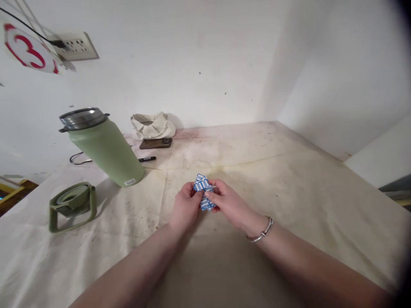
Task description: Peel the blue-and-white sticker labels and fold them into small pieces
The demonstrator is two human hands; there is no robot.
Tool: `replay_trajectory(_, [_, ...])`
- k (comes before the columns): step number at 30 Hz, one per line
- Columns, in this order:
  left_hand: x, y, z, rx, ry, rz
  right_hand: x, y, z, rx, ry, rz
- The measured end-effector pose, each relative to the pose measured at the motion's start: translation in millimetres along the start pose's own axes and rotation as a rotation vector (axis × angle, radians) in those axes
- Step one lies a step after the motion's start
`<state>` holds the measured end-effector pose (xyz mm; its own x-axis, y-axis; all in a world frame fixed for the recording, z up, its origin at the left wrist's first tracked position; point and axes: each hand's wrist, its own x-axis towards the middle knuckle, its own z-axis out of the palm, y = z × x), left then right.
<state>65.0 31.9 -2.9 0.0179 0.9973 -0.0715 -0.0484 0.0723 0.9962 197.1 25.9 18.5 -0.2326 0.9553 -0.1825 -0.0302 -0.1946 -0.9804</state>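
A small bunch of flat blue-and-white printed pieces (203,185) is held between my two hands, above the middle of the table. The pieces overlap at different angles; I cannot tell whether they are cards, labels or stickers. My left hand (188,204) is closed on the bunch from the left, its thumb on top. From the right, my right hand (226,199) pinches the same bunch, thumb near the other thumb. The undersides of the pieces and most of my fingertips are hidden.
A tall green bottle (107,149) without its lid stands left; a green handled lid (73,205) lies before it. Farther back are a white handbag (157,128), a phone (156,143) and a black pen (147,159). A wall socket (77,46) is behind the cloth-covered table (289,205).
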Motion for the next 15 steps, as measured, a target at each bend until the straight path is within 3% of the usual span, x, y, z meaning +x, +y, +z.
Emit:
replay_trajectory(3, [5,-5,-7,-0.089,0.023,-0.073,2,7,-4,0.052,-0.118,0.033])
replay_trajectory(5, [6,-4,-9,-0.108,0.039,-0.102,3,13,-8,0.013,-0.126,0.036])
replay_trajectory(10, [1,1,-7,0.004,0.012,-0.066,2,23,-14,-0.122,-0.035,0.059])
replay_trajectory(15, [-2,5,-4,0.03,-0.072,-0.055,3,19,-16,-0.085,0.062,0.079])
